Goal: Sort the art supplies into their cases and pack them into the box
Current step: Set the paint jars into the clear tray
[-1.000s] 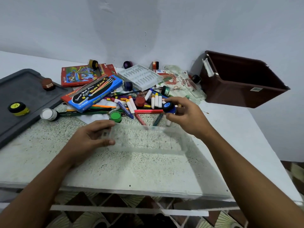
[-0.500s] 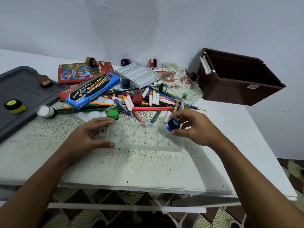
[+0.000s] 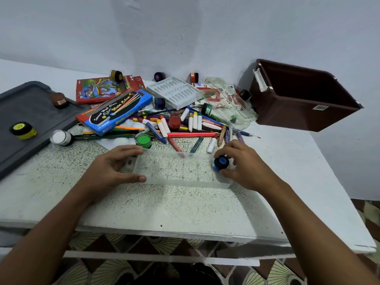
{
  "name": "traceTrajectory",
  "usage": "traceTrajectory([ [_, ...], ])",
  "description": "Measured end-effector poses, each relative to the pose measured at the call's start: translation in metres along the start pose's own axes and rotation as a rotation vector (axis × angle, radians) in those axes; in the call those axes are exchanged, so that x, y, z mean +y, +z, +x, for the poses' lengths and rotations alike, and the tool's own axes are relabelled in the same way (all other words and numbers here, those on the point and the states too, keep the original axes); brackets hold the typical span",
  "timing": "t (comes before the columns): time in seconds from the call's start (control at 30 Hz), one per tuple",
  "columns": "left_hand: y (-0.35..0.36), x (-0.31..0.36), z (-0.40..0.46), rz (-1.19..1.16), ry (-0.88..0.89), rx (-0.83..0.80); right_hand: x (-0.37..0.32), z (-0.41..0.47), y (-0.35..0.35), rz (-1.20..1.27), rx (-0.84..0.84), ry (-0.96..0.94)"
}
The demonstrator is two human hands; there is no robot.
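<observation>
Speckled tabletop (image 3: 61, 182) bears clear case (image 3: 181, 171), judged light, slippery; left hand (image 3: 111, 169) grips its end, right hand (image 3: 244, 167) pinches blue-lidded paint pot (image 3: 221, 162) over opposite end.

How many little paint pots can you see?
12 pots: two on the grey tray, one on the red book, two by the wall, one beside the brown box, five in the pile, one in the right hand. Others may be hidden.

grey tray (image 3: 30, 112) cut off at left edge, blue paint pot (image 3: 221, 162) half hidden by fingers
</observation>
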State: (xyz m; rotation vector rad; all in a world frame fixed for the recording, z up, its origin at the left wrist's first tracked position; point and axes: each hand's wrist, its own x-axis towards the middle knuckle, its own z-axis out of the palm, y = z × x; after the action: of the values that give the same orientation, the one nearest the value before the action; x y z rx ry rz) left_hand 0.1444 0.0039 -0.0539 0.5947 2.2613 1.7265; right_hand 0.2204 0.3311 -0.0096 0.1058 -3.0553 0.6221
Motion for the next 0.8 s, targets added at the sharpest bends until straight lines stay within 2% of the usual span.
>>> traceTrajectory([
  [0.67,0.001,0.003,0.0,-0.034,-0.006,0.024,-0.003,0.004,0.001,-0.089,-0.045,-0.03],
  [0.8,0.004,0.004,-0.001,-0.033,0.019,0.069,-0.007,0.011,-0.007,-0.096,-0.139,0.004],
])
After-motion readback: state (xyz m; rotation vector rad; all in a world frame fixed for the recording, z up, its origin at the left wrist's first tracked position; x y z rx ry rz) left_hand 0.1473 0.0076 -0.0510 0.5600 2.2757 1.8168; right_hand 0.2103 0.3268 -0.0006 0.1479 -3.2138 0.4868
